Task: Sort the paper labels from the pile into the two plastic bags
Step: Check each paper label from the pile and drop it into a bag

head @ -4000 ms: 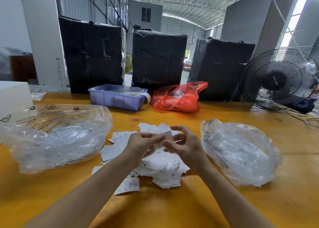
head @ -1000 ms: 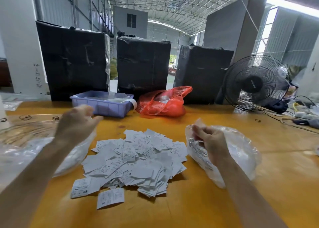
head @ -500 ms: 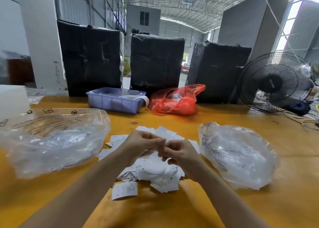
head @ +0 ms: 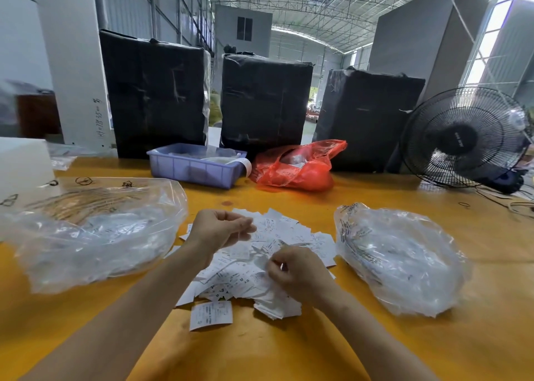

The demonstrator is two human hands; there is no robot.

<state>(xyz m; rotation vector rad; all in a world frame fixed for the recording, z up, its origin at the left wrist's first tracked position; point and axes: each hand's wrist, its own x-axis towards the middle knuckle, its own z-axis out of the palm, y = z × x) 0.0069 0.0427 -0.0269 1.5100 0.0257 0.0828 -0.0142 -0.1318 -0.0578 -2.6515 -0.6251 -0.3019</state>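
Between two crinkled clear bags point(head: 95, 233) on the table point(head: 289, 351), my curled left hand point(head: 219, 230) hovers, grip unclear, while my right hand point(head: 294, 271) pinches flat white rectangular labels point(head: 231, 271).

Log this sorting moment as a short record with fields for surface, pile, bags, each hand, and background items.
surface: yellow table
pile: paper labels, loose heap between the two bags
left bag: clear plastic bag, left of pile
right bag: second clear plastic bag, right of pile
left hand: left hand, fingers curled above the pile, grip unclear
right hand: right hand, pinching labels on the pile
background: purple bin, red bag, black fan
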